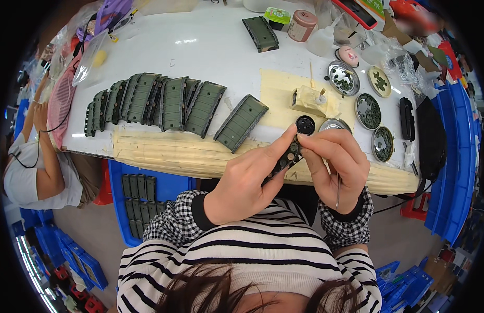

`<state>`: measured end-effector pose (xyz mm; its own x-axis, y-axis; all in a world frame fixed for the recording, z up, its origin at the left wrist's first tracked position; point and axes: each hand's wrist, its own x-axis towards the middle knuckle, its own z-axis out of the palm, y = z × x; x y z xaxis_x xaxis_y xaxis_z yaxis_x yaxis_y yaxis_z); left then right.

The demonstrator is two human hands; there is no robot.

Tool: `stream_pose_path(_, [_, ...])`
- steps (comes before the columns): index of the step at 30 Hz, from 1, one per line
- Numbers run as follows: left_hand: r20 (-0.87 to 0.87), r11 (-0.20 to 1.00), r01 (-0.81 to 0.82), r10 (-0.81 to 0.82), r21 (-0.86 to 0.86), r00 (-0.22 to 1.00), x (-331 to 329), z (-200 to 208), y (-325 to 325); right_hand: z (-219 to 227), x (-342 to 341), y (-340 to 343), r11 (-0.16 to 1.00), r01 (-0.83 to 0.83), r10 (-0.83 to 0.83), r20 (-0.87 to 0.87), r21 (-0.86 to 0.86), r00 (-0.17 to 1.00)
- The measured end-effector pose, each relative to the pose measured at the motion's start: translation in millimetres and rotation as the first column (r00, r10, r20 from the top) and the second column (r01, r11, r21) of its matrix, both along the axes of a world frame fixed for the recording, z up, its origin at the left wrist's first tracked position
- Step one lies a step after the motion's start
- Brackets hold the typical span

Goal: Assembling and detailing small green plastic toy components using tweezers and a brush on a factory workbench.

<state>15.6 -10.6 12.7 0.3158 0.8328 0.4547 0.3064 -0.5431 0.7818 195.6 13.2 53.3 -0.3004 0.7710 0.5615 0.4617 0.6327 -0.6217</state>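
Just past the padded table edge, my left hand (248, 180) holds a dark model part (290, 156) with small round details along its face. The fingers of my right hand (340, 161) pinch at the part's far end; whatever tiny thing they may hold is hidden. A thin metal tool (338, 192) is tucked in my right palm, its tip pointing toward me. Right beyond my fingertips is a small round black dish (305, 125), with a metal dish (336, 125) beside it. Curved green ribbed panels (241, 123) stand in a row to the left.
Dishes of small green pieces (368, 111) lie at the right, near a tape-wrapped block (311, 102) with an upright stick. A pink jar (302, 25) and a squeeze bottle (321, 41) stand at the back. A blue crate (174, 182) sits below left; a person (43, 177) is beyond it.
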Motion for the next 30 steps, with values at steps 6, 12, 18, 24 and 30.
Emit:
stream_pose_path(6, [0.045, 0.998, -0.034, 0.031, 0.050, 0.998, 3.0, 0.8, 1.6, -1.2, -1.2, -1.8, 1.000, 0.025, -0.025, -0.008, 0.019, 1.000])
stream_pose_path(12, [0.018, 0.997, -0.050, 0.049, 0.065, 0.999, 1.4, 0.7, 1.7, -2.3, -3.2, -1.6, 0.999, 0.041, -0.041, -0.007, 0.028, 0.999])
stream_pose_path(18, [0.018, 0.997, -0.049, 0.048, 0.065, 0.999, 1.4, -0.8, 2.1, -2.5, -5.3, -2.6, 0.997, 0.066, -0.065, -0.015, 0.029, 0.998])
stream_pose_path(24, [0.009, 0.996, -0.044, 0.043, 0.074, 0.999, 0.5, -1.9, 2.9, -2.8, -5.2, 2.4, 0.990, 0.043, -0.049, 0.042, 0.137, 0.998])
stream_pose_path(30, [-0.036, 0.993, -0.050, 0.054, 0.105, 0.998, -0.5, -4.5, 2.1, -6.2, -8.0, 2.0, 0.981, 0.046, -0.061, 0.077, 0.190, 0.995])
